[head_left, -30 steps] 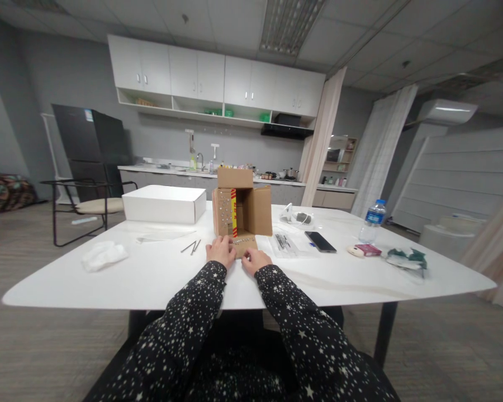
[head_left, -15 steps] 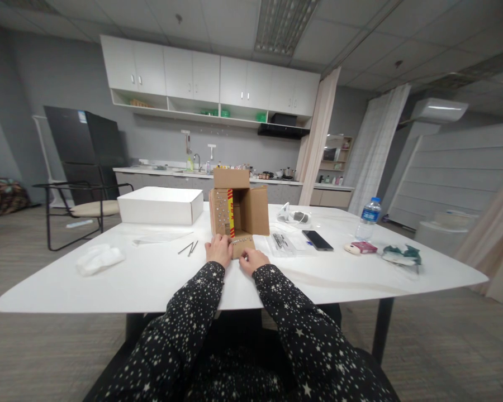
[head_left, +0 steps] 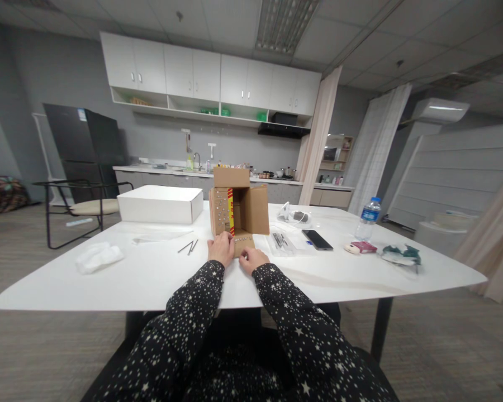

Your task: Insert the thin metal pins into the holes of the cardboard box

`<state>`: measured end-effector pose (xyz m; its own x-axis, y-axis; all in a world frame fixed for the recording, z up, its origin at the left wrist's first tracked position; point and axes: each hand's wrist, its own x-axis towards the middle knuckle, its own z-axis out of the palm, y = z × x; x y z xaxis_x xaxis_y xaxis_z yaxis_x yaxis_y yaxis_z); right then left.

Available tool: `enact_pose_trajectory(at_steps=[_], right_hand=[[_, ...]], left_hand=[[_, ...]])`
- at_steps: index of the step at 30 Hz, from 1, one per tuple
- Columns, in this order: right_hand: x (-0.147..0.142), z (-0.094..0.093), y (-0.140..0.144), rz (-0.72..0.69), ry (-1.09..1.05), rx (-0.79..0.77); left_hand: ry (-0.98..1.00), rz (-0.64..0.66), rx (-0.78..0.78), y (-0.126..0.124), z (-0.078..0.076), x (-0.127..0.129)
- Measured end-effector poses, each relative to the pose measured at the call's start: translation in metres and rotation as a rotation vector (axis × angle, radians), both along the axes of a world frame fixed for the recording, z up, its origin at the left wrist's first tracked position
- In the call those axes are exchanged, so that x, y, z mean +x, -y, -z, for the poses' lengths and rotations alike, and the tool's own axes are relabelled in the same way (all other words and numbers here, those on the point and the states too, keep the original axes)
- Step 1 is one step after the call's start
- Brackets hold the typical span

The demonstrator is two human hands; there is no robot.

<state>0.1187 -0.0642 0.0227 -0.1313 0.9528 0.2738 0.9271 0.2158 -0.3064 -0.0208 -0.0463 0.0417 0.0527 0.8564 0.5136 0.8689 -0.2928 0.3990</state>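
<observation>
A brown cardboard box (head_left: 257,209) lies on its side on the white table (head_left: 159,279), its open mouth facing me, flaps spread. The left flap and the bottom flap carry rows of small metal studs, and a red and yellow strip runs down the left flap. My left hand (head_left: 220,248) rests curled on the near left corner of the bottom flap (head_left: 243,241). My right hand (head_left: 252,259) presses on that flap's front edge, fingers bent. Whether a small part sits between the fingers is not visible.
A white flat box (head_left: 161,204) stands left of the cardboard box. Two thin metal pins (head_left: 188,247) and a crumpled white cloth (head_left: 97,257) lie at left. At right are a clear bag of tools (head_left: 283,242), a phone (head_left: 317,239), a water bottle (head_left: 369,218) and a green packet (head_left: 401,254).
The view has shifted slightly as my head moved. Both hands stay on the bottom flap, with only small finger movement.
</observation>
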Motion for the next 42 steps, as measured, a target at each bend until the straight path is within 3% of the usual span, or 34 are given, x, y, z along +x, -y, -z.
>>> enact_pose_trajectory(at_steps=[6, 16, 22, 29, 42], right_hand=[[0.0, -0.001, 0.001, 0.001, -0.005, 0.003], [0.001, 0.001, -0.003, 0.003, -0.007, -0.008], [0.0, -0.001, -0.001, 0.014, -0.007, -0.006], [-0.003, -0.013, 0.011, 0.019, 0.004, -0.027], [0.0, -0.002, 0.001, 0.007, 0.001, -0.01]], left_hand=[[-0.002, 0.028, -0.028, 0.002, -0.002, -0.001], [0.137, 0.0, 0.1, 0.005, -0.01, -0.002], [0.087, 0.129, 0.153, 0.008, -0.007, 0.0], [0.009, 0.251, 0.031, 0.004, 0.001, 0.003], [-0.125, 0.259, -0.032, 0.005, 0.003, 0.001]])
